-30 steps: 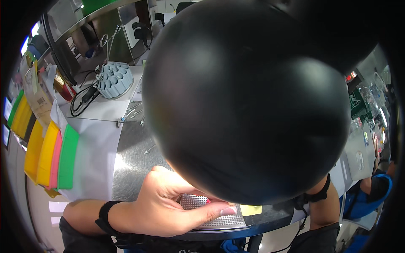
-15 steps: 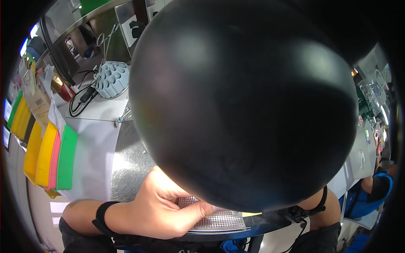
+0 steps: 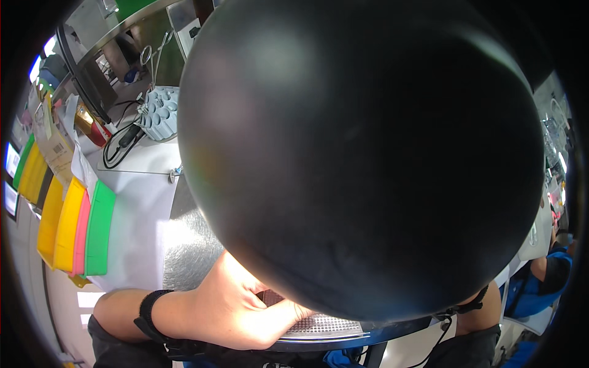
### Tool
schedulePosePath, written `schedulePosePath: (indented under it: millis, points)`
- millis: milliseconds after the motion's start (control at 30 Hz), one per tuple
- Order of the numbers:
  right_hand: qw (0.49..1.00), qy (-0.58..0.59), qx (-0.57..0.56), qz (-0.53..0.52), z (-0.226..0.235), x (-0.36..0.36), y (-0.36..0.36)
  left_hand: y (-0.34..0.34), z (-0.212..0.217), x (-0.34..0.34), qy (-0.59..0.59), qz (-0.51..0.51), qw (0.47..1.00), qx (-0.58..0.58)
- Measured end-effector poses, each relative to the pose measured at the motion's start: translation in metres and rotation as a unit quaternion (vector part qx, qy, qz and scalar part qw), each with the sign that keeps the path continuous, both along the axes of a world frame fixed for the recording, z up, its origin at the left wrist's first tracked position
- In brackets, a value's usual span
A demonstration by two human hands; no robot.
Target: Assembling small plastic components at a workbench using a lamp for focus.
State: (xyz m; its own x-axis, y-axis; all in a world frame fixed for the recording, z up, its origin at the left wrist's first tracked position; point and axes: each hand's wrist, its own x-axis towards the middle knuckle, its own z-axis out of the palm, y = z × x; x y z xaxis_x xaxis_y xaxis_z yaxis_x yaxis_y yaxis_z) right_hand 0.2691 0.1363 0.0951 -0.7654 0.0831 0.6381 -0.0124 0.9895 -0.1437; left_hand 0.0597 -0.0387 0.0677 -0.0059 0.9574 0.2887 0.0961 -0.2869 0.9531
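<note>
A large round black cover (image 3: 368, 172), smooth and shiny, fills the middle of the view and hides most of the work area. Below its lower left edge is my left hand (image 3: 236, 310), bent with the thumb reaching right and the fingers curled. Its fingertips go behind the cover, so what they pinch cannot be made out. Under and beside the thumb lies a perforated metal plate (image 3: 325, 325) at the bench's front edge. Of my right arm only the forearm (image 3: 481, 318) with a black wrist strap shows; the right hand is hidden behind the cover.
At left stand nested yellow, pink and green bins (image 3: 98, 230). Farther back, a grey round holder (image 3: 161, 116) with tools stands beside a black cable (image 3: 113, 150). A shiny metal mat (image 3: 190, 251) covers the bench. Another person in blue (image 3: 543, 285) sits at far right.
The black cover appears larger and reaches farther right and lower, hiding more of the plate and my right forearm. My left hand keeps nearly the same pose.
</note>
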Motion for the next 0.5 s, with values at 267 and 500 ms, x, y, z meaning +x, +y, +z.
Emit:
schedulePosePath:
  millis: [267, 500]
  points:
    - [0.999, -0.027, -0.034, -0.016, 0.008, 0.004, 0.0, -0.002, -0.004, 0.004, -0.003, 0.016, 1.0, -0.02]
    - [0.996, -0.039, -0.058, -0.06, 0.014, 0.014, -0.007, -0.008, 0.007, 0.004, -0.017, -0.004, 0.996, -0.089]
